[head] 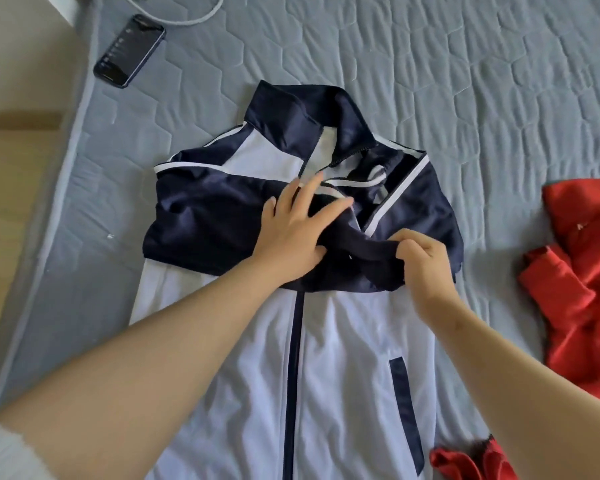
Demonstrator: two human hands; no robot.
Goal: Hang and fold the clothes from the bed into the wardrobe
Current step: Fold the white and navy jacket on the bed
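As right fingers [417,251] pinch, sleeve cuff [369,253] between

The bed [430,64] has a grey quilted cover. A white and dark blue jacket [343,358] lies flat in the middle, with its collar at the far end. A black phone [129,50] lies far left, near a white cable [201,15]. Red clothes [586,271] lie crumpled on the right. A small red piece [465,462] lies near right, just beside the jacket.

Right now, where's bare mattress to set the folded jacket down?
Widest bare mattress: beyond the jacket collar, above the red garment. Smaller patch between the phone and the jacket. Crowded: the middle, where the left hand presses and the right hand pinches a sleeve, and the right edge.
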